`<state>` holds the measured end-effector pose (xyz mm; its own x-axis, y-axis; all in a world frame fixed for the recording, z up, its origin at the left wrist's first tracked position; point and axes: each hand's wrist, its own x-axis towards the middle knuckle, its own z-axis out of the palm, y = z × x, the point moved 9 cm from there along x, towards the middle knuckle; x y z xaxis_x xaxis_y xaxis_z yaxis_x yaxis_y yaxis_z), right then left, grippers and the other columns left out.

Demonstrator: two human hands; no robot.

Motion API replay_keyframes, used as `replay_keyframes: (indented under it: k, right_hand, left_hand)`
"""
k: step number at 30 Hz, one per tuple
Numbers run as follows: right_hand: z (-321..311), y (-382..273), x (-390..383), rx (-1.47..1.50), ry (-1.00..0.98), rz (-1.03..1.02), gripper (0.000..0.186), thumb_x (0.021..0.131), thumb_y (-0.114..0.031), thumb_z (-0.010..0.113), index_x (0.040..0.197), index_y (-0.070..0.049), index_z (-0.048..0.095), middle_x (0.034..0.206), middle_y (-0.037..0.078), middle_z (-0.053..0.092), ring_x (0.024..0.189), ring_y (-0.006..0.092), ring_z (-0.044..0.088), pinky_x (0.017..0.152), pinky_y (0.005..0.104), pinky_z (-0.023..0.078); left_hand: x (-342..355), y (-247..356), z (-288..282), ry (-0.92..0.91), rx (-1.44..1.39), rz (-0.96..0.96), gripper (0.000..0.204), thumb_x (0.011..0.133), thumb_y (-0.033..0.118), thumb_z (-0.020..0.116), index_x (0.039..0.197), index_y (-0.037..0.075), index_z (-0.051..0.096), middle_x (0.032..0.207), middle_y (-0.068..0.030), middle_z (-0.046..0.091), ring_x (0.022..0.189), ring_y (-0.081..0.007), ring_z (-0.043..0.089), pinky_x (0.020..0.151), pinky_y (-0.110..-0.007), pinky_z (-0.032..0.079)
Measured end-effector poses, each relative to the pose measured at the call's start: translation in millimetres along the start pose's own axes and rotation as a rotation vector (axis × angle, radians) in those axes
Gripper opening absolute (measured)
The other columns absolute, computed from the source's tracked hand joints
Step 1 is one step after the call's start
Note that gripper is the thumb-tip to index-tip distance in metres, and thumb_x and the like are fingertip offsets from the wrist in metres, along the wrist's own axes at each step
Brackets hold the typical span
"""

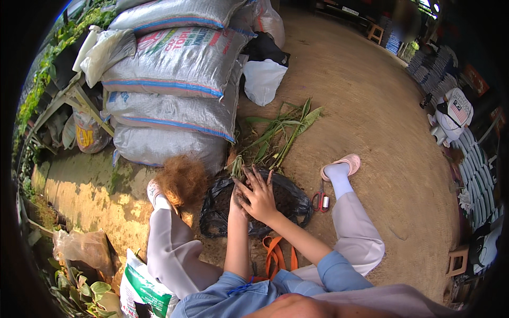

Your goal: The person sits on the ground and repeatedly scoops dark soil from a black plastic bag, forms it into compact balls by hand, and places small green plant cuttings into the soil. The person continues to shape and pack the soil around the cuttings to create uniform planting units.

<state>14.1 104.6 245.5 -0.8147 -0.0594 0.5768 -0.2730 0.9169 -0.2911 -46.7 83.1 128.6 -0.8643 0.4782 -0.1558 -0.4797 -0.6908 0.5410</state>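
Both my hands are over a black plastic bag (302,205) of dark soil (286,197) on the ground between my feet. My right hand (259,197) lies across the left, its soil-stained fingers spread and nothing in them. Beneath it, my left hand (238,204) is mostly covered, so its fingers cannot be made out. Just beyond the fingertips a small tied bundle of pale green leaves (237,166) stands at the bag's far edge. A clump of brown fibre (183,180) sits left of the bag. Red-handled scissors (320,200) lie to its right.
Cut green stalks and leaves (286,130) lie ahead on the dirt floor. Stacked silver sacks (169,114) rise at the far left. An orange strap (274,257) lies near my lap, with a white-and-green sack (146,289) at lower left. Stacked goods (472,164) line the right side.
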Motion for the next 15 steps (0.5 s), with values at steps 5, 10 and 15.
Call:
replay_keyframes:
  k: [5, 10, 15]
  right_hand:
    - [36.8, -8.6, 6.9, -0.002, -0.143, -0.171, 0.043, 0.090, -0.035, 0.048, 0.131, -0.021, 0.048, 0.148, 0.006, 0.025, 0.137, 0.0283, 0.019, 0.105, 0.0650, 0.003]
    - [42.5, -5.0, 9.0, -0.014, -0.124, -0.133, 0.042, 0.089, -0.033, 0.047, 0.128, -0.016, 0.051, 0.145, 0.006, 0.030, 0.135, 0.0269, 0.025, 0.105, 0.0646, 0.008]
    - [19.7, -11.5, 8.4, 0.314, -0.034, -0.202, 0.036, 0.083, -0.019, 0.055, 0.117, -0.008, 0.059, 0.130, 0.013, 0.048, 0.125, 0.0294, 0.041, 0.104, 0.0509, 0.027]
  left_hand:
    - [4.7, 14.3, -45.3, 0.194, 0.036, 0.113, 0.064, 0.094, 0.051, 0.029, 0.135, 0.003, 0.036, 0.136, -0.0211, 0.038, 0.127, -0.0361, 0.036, 0.105, -0.042, 0.030]
    - [5.7, 6.6, -59.1, 0.180, 0.033, 0.119, 0.064, 0.093, 0.052, 0.028, 0.136, 0.005, 0.036, 0.137, -0.0209, 0.037, 0.127, -0.0364, 0.035, 0.107, -0.042, 0.028]
    - [13.2, -11.0, -19.5, -0.241, -0.335, -0.045, 0.066, 0.094, 0.052, 0.027, 0.134, 0.001, 0.037, 0.136, -0.0216, 0.039, 0.128, -0.0342, 0.035, 0.108, -0.041, 0.027]
